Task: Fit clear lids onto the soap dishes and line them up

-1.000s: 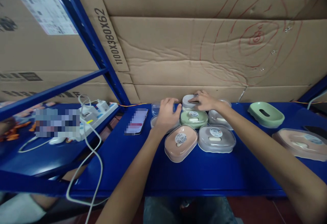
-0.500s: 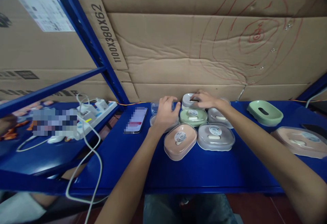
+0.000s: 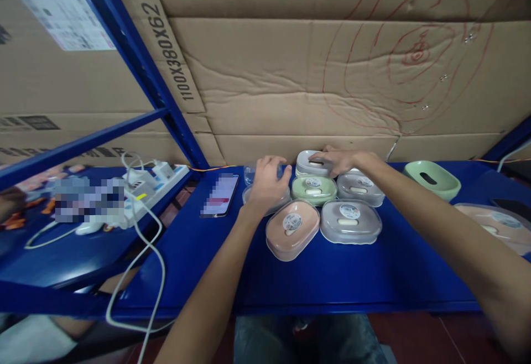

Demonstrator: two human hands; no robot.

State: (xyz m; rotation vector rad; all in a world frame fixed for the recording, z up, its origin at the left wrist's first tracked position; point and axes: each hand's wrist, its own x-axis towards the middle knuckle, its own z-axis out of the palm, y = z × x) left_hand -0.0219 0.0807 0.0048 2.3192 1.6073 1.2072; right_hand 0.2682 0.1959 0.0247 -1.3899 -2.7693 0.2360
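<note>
A person's right hand (image 3: 341, 160) extends a finger to the right side of a white oval plastic box with a dark slot (image 3: 307, 168), at the back of a blue surface (image 3: 315, 284); whether that grip pinches it cannot be told. The left hand (image 3: 267, 178), thumb spread from curved fingers, hovers at or on a clear-lidded oval box (image 3: 279, 202), left of a green oval lidded box (image 3: 314, 186).

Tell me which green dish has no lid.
The green dish at right: its slotted inside lies bare, whereas the green dish at centre wears a clear lid.
</note>
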